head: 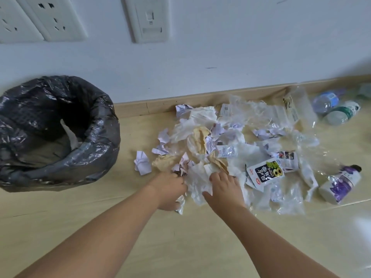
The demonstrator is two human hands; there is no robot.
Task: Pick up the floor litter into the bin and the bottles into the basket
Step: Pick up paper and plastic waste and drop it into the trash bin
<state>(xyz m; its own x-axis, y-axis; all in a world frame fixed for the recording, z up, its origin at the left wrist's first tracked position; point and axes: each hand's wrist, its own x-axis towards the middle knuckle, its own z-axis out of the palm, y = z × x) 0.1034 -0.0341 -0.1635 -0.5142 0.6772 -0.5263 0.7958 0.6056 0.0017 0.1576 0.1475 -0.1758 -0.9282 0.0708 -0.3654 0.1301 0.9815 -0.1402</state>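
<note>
A pile of litter (pixel 226 141) lies on the floor against the wall: crumpled white and brown paper, clear plastic wrap and printed packets. My left hand (pixel 169 190) grips crumpled paper and plastic at the pile's near left edge. My right hand (pixel 224 189) presses down on white tissue and plastic beside it, fingers curled into the litter. A bin (pixel 96 157) lined with a black bag stands at the left, some paper inside. A white and purple bottle (pixel 339 185) lies at the right. Two clear plastic bottles (pixel 339 111) lie at the far right by the skirting. No basket is in view.
A loose crumpled paper ball (pixel 142 162) lies between the bin and the pile. A black and white snack packet (pixel 265 173) lies right of my right hand. Wall sockets (pixel 50 19) and a switch plate (pixel 148 19) are on the white wall above.
</note>
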